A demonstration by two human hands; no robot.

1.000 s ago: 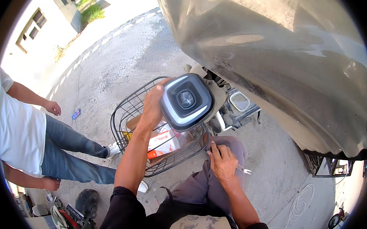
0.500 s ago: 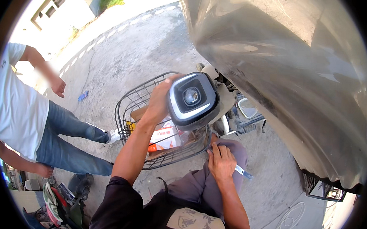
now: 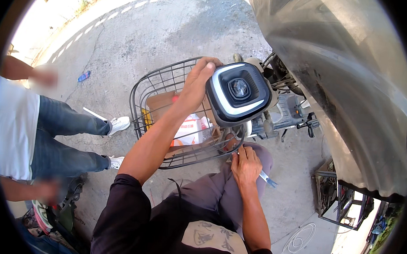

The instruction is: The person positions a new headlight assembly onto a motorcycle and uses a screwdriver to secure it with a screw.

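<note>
A square black headlight (image 3: 239, 96) with a silver-white rim and round lens sits at the front of an electric scooter (image 3: 281, 114). My left hand (image 3: 197, 83) grips its upper left edge, thumb up, other fingers partly hidden behind the housing. My right hand (image 3: 246, 167) is closed beside the rim of the black wire basket (image 3: 183, 163), over my bent knee. From its little-finger side sticks out a slim silver-and-blue tool (image 3: 268, 179); its kind is unclear, and its other end is hidden in the fist.
Inside the basket are a cardboard box (image 3: 161, 101) and a white-and-orange package (image 3: 187, 133). A grey plastic sheet (image 3: 342, 78) hangs at right, close to the scooter. A person in jeans (image 3: 69, 121) stands at left. A metal frame (image 3: 341, 201) and coiled white cable (image 3: 300, 240) lie right.
The view has shifted, and the headlight now appears farther right and turned a little, with my left hand still on it. My right hand keeps its place by the basket rim.
</note>
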